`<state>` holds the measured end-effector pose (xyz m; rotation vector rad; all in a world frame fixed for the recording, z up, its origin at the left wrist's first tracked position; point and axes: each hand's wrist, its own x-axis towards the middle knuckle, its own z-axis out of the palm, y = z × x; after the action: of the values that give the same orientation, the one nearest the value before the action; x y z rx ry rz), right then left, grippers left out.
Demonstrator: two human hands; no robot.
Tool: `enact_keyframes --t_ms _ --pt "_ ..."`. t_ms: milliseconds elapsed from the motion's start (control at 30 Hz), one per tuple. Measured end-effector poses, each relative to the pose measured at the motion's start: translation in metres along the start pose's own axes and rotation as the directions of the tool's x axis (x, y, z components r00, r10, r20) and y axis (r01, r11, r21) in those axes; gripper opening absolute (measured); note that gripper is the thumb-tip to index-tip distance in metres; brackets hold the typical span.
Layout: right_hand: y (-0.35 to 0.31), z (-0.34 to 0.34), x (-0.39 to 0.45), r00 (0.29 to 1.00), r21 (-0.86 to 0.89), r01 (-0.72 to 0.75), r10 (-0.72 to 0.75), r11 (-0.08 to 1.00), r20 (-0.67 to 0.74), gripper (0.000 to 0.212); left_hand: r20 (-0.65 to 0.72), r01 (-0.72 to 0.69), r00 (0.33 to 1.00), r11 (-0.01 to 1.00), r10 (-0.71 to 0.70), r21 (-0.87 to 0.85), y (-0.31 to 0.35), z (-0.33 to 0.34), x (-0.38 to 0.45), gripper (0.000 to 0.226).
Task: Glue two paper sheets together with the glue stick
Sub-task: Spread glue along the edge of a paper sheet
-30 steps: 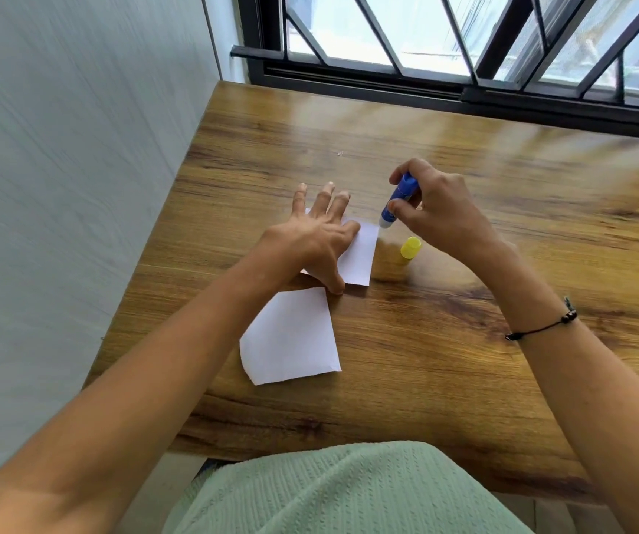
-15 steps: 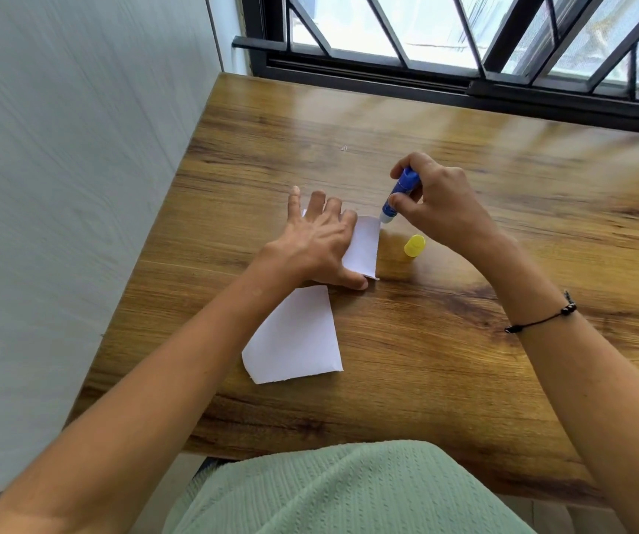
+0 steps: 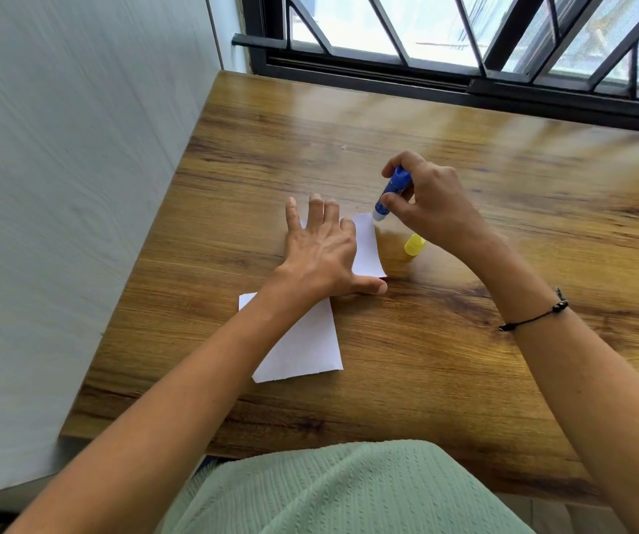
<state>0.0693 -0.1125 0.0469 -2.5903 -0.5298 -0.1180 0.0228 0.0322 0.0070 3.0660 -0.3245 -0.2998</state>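
Fingers (image 3: 395, 204) of the right hand (image 3: 435, 210) grip the blue glue stick (image 3: 393, 192), tip at the far paper sheet (image 3: 366, 244); left hand (image 3: 322, 256) lies spread flat on it.

The left hand (image 3: 322, 256) hides most of the upper sheet (image 3: 366, 244).

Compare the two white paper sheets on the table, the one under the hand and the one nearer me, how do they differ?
The far paper sheet is pinned flat by the left hand; the near paper sheet lies free, only crossed by the forearm. The glue stick in the right hand has its tip at the far sheet's top corner; nothing touches the near sheet. The far sheet is mostly hidden; the near sheet shows more. Both are plain white.
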Motion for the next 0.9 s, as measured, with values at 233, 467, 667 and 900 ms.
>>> enact_keyframes --t_ms 233,467,667,900 --pt "-0.005 0.007 0.002 0.999 0.009 0.001 -0.001 1.0 0.035 0.028 0.05 -0.012 0.999 0.998 0.015 -0.061 -0.001 -0.006 -0.004 0.079" --pt "-0.003 0.014 0.006 0.999 -0.009 -0.003 0.003 1.0 0.032 0.027 0.074 -0.009 0.997 1.0 0.01 -0.016 0.003 -0.003 0.0 0.077" --pt "-0.001 0.02 0.01 0.999 -0.022 0.012 -0.011 1.0 0.044 0.028 0.067 0.006 0.998 1.0 -0.004 -0.028 0.002 -0.002 0.001 0.085" --pt "-0.001 0.021 0.008 0.997 -0.049 0.014 -0.01 0.999 0.07 0.029 0.077 0.011 0.997 0.999 -0.008 -0.036 0.001 -0.002 0.002 0.086"
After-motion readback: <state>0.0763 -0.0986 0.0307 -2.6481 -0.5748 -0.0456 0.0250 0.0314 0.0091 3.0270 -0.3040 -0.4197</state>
